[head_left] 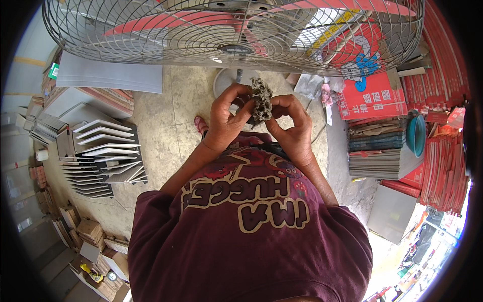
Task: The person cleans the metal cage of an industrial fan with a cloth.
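Between my two hands is a ragged grey clump [261,98], rough and fibrous like matted dust or steel wool; I cannot tell which. My left hand [224,118] pinches its left side between thumb and bent fingers. On the right side, the thumb and fingertips of my right hand [294,126] close on its lower part. Something dark shows just under the clump, mostly hidden by my fingers. Both hands are held up in front of my chest, just below a large fan [236,49] with a wire guard and red blades.
The fan's round base [226,80] stands on the concrete floor beyond my hands. Stacked grey tiles or panels [108,156] fan out at the left. At the right are red cartons [375,103], a teal basin [416,136] and a leaning grey panel [392,214]. Opened boxes [98,272] lie lower left.
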Tool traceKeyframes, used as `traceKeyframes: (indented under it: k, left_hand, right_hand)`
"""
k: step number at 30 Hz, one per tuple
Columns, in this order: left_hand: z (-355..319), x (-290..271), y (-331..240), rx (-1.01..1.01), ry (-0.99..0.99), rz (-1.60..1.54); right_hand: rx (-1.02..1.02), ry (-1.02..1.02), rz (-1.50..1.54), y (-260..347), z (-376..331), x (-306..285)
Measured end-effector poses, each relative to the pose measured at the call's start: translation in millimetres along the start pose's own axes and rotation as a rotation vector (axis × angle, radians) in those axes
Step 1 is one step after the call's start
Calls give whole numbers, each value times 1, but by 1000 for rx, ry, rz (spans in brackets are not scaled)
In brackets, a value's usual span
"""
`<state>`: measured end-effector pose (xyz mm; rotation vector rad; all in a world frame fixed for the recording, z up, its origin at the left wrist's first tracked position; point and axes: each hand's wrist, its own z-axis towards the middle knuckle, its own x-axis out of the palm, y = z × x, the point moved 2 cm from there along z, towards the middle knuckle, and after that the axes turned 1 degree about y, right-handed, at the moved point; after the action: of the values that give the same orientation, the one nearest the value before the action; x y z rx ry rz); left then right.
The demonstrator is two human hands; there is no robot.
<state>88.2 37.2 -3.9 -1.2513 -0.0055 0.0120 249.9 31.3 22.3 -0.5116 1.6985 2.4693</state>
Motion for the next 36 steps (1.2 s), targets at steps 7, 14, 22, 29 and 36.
traceKeyframes:
  k: [7,14,22,29,36]
  left_hand:
    - [-7,-5,2,-238,77,-313]
    - [-9,-3,-3,-207,82,-417]
    - [-10,-2,-1,-182,82,-342]
    - [-13,0,6,-348,75,-514]
    - [-12,-1,7,-364,43,-533]
  right_hand:
    - [-70,-21,-21,2,0,0]
    - [-60,-7,19,5,-2,0]
    - [-69,14,-54,7,-3,-1]
    - [-71,18,-44,6,-4,-1]
    - [-116,-17,-22,9,-2,-2]
